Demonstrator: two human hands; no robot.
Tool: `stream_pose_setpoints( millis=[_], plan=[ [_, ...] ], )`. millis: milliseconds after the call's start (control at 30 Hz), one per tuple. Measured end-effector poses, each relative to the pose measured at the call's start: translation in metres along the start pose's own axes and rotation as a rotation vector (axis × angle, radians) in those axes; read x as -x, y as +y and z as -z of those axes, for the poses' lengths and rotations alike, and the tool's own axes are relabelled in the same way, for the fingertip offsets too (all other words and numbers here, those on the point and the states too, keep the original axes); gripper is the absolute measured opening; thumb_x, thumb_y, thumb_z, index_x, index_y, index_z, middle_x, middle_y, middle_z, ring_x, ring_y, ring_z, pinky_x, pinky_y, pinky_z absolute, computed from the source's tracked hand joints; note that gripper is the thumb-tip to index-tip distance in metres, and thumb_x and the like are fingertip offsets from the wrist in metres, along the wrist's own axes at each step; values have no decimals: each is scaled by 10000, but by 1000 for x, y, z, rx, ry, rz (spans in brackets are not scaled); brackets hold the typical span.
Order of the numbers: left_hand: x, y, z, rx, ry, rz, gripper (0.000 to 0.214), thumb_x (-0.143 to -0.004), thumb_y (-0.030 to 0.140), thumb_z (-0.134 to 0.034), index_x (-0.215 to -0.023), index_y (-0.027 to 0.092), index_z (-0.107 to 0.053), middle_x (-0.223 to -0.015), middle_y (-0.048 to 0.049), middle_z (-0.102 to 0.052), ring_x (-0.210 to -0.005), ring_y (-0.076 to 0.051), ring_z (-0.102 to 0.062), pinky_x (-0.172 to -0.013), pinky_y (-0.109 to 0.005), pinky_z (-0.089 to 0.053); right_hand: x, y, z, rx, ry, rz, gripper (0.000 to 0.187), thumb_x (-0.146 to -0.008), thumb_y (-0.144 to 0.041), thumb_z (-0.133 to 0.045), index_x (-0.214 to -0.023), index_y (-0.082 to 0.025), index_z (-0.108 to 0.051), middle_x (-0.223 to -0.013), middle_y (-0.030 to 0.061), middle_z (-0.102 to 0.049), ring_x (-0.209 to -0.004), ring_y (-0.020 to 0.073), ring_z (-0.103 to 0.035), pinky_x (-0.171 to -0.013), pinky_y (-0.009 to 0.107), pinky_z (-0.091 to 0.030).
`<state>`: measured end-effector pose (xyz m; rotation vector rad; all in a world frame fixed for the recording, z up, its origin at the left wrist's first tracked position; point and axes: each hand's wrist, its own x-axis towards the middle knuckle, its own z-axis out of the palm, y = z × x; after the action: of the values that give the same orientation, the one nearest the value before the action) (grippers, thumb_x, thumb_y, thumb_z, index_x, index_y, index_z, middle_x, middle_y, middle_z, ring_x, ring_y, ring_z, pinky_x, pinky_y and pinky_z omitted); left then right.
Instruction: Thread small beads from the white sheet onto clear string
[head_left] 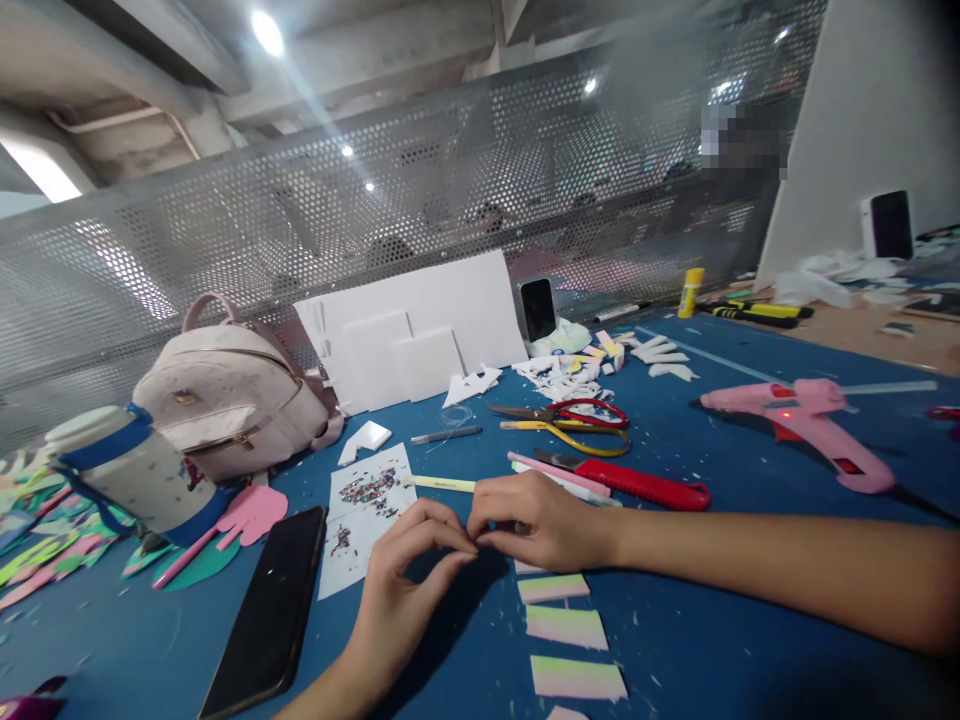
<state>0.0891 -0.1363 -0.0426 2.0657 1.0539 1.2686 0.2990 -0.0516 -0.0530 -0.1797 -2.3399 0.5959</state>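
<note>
My left hand [405, 580] and my right hand [536, 520] meet above the blue table, thumbs and fingertips pinched close together. Whatever they pinch is too small or too hidden to name. Just beyond my left hand lies a white paper [337, 570] with small multicoloured bits [367, 487] heaped on it. A pale yellow pen [442, 483] reaches from that paper toward my right hand. Below my right wrist, several pink-and-green strips [566, 627] lie in a column. A red utility knife [645, 483] and some markers [562, 480] lie right behind this hand.
Red-and-yellow scissors [574, 415] lie beyond the knife. A pink glue gun [810, 415] rests at the right, its cord trailing off. At the left are a black phone [270, 610], a bottle [142, 475] and a backpack [232, 390]. White foam board [480, 300] leans at the back.
</note>
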Motion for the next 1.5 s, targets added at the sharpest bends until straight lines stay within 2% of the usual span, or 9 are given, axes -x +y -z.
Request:
stream_pose_setpoints(
  millis=[133,267,367,600,733,900,1167,1367,1500],
  plan=[
    [1,4,-1,101,-77,8,150,-967,119,-635,-888,218,-716,-946,-27,-764,-908,-190,-698,-863,-289,-489,0,-1,1,3,60,-78,88,-969,-136,-574,-962,-169,-655,-886,30,-648,-768,146,-576,-704,246,-417],
    [2,6,-2,109,-89,79,147,-967,143,-627,-868,207,-715,-861,-20,-757,-828,-180,-703,-800,-266,-497,-2,-3,2,-14,93,-110,106,-982,-129,-563,-975,-171,-660,-901,22,-648,-802,140,-585,-740,246,-423],
    [0,7,-2,76,-70,132,153,-952,153,-642,-831,205,-721,-800,-8,-750,-772,-168,-696,-763,-246,-491,-2,-3,2,-27,98,-104,126,-935,-82,-582,-959,-170,-669,-897,16,-653,-809,137,-589,-743,242,-423],
    [-1,8,-4,59,-155,143,157,-943,165,-659,-819,202,-748,-804,-12,-777,-774,-163,-715,-771,-224,-496,-2,-1,0,-66,78,-68,198,-841,-26,-589,-941,-158,-697,-845,14,-644,-726,128,-565,-657,225,-414],
    [0,7,-4,41,-176,142,159,-950,181,-664,-816,201,-747,-797,-11,-776,-767,-162,-714,-767,-220,-495,-1,1,0,-102,43,-28,238,-858,-16,-572,-965,-164,-725,-865,33,-673,-782,144,-610,-704,232,-455],
    [2,7,-3,13,-170,122,167,-952,178,-650,-809,199,-735,-789,-18,-767,-758,-169,-710,-759,-233,-497,-2,0,0,-130,39,-10,186,-950,-72,-560,-975,-150,-727,-897,65,-716,-846,157,-654,-767,249,-501],
    [1,6,2,-53,-132,93,177,-950,190,-600,-787,198,-668,-712,-14,-692,-673,-171,-655,-677,-248,-485,-1,2,0,-116,57,-31,101,-976,-169,-635,-945,-148,-729,-884,65,-732,-826,158,-670,-760,251,-509],
    [-8,3,18,-92,-190,134,129,-974,215,-550,-978,206,-679,-756,-3,-674,-702,-171,-651,-704,-260,-491,-1,-4,2,-32,79,-87,78,-957,-134,-609,-915,-161,-668,-843,36,-681,-753,150,-597,-715,256,-442],
    [-23,-3,48,-190,-207,165,177,-987,299,-532,-980,196,-675,-768,-21,-692,-718,-185,-663,-731,-287,-499,-1,-5,2,4,76,-113,76,-966,-140,-574,-928,-170,-632,-860,33,-667,-743,149,-571,-691,259,-420]
  ],
)
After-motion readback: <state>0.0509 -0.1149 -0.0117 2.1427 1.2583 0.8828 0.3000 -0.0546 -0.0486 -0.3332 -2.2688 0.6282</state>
